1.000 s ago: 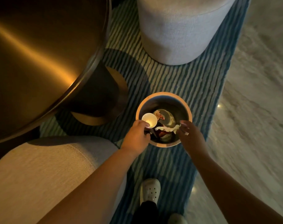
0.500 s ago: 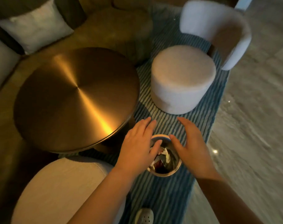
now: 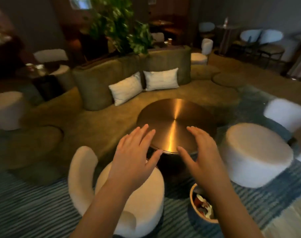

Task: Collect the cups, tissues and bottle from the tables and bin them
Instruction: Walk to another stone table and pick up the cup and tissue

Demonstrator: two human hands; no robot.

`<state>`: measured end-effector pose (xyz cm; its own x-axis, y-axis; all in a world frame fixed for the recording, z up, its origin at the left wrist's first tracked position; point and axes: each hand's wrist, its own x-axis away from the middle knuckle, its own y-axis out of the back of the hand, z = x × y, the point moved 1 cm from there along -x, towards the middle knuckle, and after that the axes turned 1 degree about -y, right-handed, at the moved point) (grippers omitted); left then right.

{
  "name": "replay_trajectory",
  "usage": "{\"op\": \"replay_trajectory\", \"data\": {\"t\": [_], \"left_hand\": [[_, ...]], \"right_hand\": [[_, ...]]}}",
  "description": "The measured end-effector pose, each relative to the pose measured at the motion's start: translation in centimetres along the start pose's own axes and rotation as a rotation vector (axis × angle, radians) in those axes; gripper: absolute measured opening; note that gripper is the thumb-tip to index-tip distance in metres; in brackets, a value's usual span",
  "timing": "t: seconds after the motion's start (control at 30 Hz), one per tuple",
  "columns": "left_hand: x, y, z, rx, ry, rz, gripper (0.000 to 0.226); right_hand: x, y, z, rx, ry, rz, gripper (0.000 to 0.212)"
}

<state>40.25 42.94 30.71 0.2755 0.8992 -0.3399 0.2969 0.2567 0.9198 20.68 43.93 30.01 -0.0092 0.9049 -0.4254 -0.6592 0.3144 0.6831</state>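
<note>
A round brass surface [image 3: 176,123] stands on a blue striped rug [image 3: 34,208] in a dim lounge, its top bare and shining. Behind it curves an olive sofa [image 3: 111,79] with two white cushions [image 3: 142,85] and a plant [image 3: 122,26] beyond. White stools [image 3: 254,157] and a white chair [image 3: 129,191] ring the surface. The bin [image 3: 203,205] sits on the rug just beside the surface's base, holding cups and tissues, partly hidden by the right forearm. The left hand [image 3: 134,158] and right hand [image 3: 201,152] hang spread and empty over the near edge
</note>
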Motion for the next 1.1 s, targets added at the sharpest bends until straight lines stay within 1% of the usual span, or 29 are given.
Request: {"op": "replay_trajectory", "data": {"t": [0.1,0.3,0.37,0.47,0.6,0.73,0.8,0.87,0.93,1.1], "left_hand": [[6.0,5.8,5.0,-0.042,0.153,-0.062,0.065],[18.4,15.6,15.0,-0.111,0.463,-0.203,0.068],[22.6,18.3,17.8,-0.126,0.547,-0.236,0.071],[28.8,22.0,22.6,-0.184,0.649,-0.282,0.068],[37.6,27.2,30.3,-0.192,0.804,-0.328,0.066],[46.6,32.8,38.1,-0.276,0.911,-0.398,0.069],[50.9,35.5,41.8,-0.347,0.959,-0.407,0.067],[54.6,38.1,45.1,-0.391,1.008,-0.411,0.066],[57.7,40.3,48.2,-0.421,1.058,-0.427,0.065],[62.3,43.2,56.0,-0.451,1.135,-0.468,0.065]], "right_hand": [[0.6,-2.6,7.6,-0.105,0.126,0.089,0.058],[3.1,-10.6,22.2,-0.204,0.379,0.244,0.062],[4.3,-13.3,27.2,-0.227,0.461,0.284,0.063],[6.2,-17.9,35.2,-0.24,0.569,0.331,0.063],[9.1,-24.7,46.1,-0.273,0.702,0.4,0.065],[12.5,-32.0,57.4,-0.327,0.813,0.448,0.06],[14.1,-35.5,62.8,-0.334,0.864,0.464,0.056],[15.4,-38.5,67.7,-0.378,0.885,0.522,0.054],[16.4,-41.3,72.2,-0.435,0.905,0.574,0.057],[18.1,-48.3,81.5,-0.483,0.968,0.626,0.061]]}}
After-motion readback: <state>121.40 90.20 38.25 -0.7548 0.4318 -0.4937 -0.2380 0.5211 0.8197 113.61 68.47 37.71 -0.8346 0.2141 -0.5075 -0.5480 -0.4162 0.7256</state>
